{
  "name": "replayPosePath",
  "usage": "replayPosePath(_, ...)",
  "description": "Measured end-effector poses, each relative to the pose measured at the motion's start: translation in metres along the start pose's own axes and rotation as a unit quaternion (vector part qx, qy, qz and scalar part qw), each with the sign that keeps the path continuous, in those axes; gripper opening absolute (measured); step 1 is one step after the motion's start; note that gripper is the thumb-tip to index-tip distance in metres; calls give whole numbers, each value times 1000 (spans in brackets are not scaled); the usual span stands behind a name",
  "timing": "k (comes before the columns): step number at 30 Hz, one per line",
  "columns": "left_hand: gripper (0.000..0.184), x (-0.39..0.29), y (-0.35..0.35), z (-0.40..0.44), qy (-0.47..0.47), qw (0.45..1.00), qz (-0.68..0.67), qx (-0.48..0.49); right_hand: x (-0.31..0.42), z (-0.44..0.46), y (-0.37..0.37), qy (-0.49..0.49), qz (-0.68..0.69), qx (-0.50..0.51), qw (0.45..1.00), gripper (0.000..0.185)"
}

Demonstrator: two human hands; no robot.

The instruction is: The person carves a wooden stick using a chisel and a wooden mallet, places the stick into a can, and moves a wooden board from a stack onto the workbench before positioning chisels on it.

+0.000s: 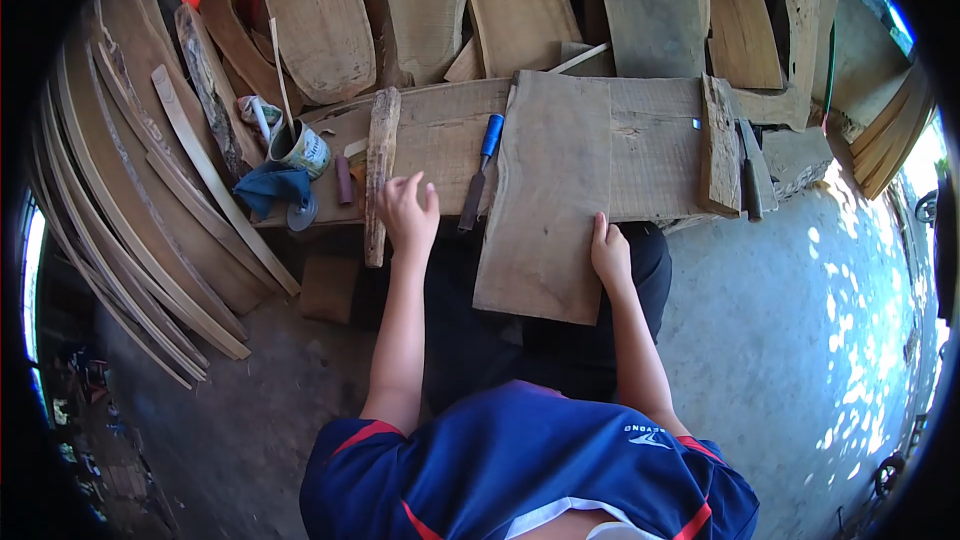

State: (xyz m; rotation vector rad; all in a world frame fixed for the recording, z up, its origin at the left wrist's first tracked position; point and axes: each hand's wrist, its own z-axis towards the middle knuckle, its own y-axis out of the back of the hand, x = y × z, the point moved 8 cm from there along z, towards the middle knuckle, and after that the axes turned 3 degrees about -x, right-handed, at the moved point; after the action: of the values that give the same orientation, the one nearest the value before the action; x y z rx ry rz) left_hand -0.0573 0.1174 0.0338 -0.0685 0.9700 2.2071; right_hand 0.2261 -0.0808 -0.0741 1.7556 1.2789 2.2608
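Note:
A wide, flat wooden board (545, 200) lies across the workbench, its near end jutting over my lap. My right hand (611, 256) grips the board's right edge, thumb on top and the other fingers partly hidden. My left hand (407, 212) is raised beside a rough strip of wood (381, 155), fingers apart and nothing visible in them; whether it touches the strip I cannot tell. Between my left hand and the board lies a chisel with a blue handle (490, 140), its blade pointing toward me.
The wooden workbench (650, 175) carries a tin can (303, 152), a blue cloth (272, 187), a purplish cylinder (344, 180) and, at right, a rough block (720, 150) beside a dark-handled tool (750, 180). Planks (310, 20) lean behind; long curved boards (140, 180) stand left.

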Motion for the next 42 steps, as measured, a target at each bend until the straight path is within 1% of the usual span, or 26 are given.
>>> replayPosePath(1, 23, -9, -12, 8, 6, 999, -42, 26, -4, -1, 0, -22, 17, 14, 1000, 61)
replayPosePath(2, 24, -20, -24, 14, -15, 997, -67, 28, -10, -3, -1, -44, 34, 28, 998, 62)
replayPosePath(4, 27, -30, -64, 21, 4, 984, -147, 104, -29, -7, -10, -70, 134, 63, 986, 60)
replayPosePath(6, 32, -42, -100, 24, 15, 971, -174, 166, -27, -19, -8, -90, 230, 101, 964, 52)
replayPosePath(7, 39, -46, -113, 26, -6, 978, -130, 164, -31, -26, -6, -127, 234, 126, 956, 50)
replayPosePath(9, 41, -55, -120, 38, -36, 989, -44, 140, -32, -43, -3, -180, 243, 180, 936, 43)
replayPosePath(11, 42, -46, -134, 42, 20, 979, -52, 194, -34, -56, -3, -174, 248, 170, 938, 38)
replayPosePath(12, 43, -43, -137, 46, 38, 973, -67, 220, -29, -60, -4, -134, 231, 167, 949, 34)
replayPosePath(13, 37, -42, -139, 48, 34, 965, -70, 249, -25, -68, -8, -124, 254, 161, 945, 31)
replayPosePath(14, 37, -39, -139, 51, 35, 965, -71, 250, -22, -73, -10, -102, 257, 146, 950, 30)
replayPosePath(16, 33, -31, -144, 52, 54, 952, -81, 290, -25, -76, -9, -108, 235, 112, 959, 32)
replayPosePath(17, 33, -33, -132, 56, 68, 956, -105, 265, -23, -75, -8, -107, 235, 113, 960, 32)
replayPosePath(19, 32, -38, -105, 65, 84, 958, -183, 204, -16, -70, 0, -83, 169, 81, 979, 34)
replayPosePath(20, 29, -54, -78, 74, 69, 962, -205, 164, -17, -68, -1, -85, 170, 80, 979, 34)
replayPosePath(22, 27, -82, -25, 90, -26, 955, -294, 18, -14, -66, 1, -39, 140, 60, 988, 36)
replayPosePath(23, 25, -100, 3, 96, -48, 950, -308, 0, -16, -66, 1, -43, 139, 62, 987, 36)
replayPosePath(25, 21, -117, 32, 97, -89, 944, -314, -51, -16, -65, 0, -33, 106, 64, 992, 36)
replayPosePath(26, 18, -130, 38, 95, -114, 947, -297, -39, -11, -64, 3, 8, 105, 47, 993, 34)
replayPosePath(28, 15, -149, 40, 80, -179, 940, -285, -53, -12, -64, 3, 0, 109, 51, 993, 34)
replayPosePath(30, 14, -152, 10, 49, -172, 930, -322, 33, -10, -65, 6, -10, 114, 51, 992, 35)
replayPosePath(31, 14, -152, -7, 31, -168, 923, -335, 83, -11, -66, 8, -35, 118, 52, 991, 34)
replayPosePath(33, 13, -146, -36, -7, -178, 914, -329, 157, -8, -67, 18, -63, 120, 50, 990, 34)
replayPosePath(35, 14, -149, -38, -32, -204, 915, -295, 184, -4, -68, 27, -84, 69, 72, 991, 33)
replayPosePath(37, 15, -146, -37, -49, -183, 914, -297, 208, 2, -67, 38, -18, 75, -4, 997, 31)
replayPosePath(38, 15, -147, -34, -53, -182, 913, -298, 210, 13, -67, 46, 50, 39, -51, 997, 28)
replayPosePath(42, 20, -142, -26, -59, -155, 910, -320, 212, 35, -58, 50, 100, 23, -70, 992, 24)
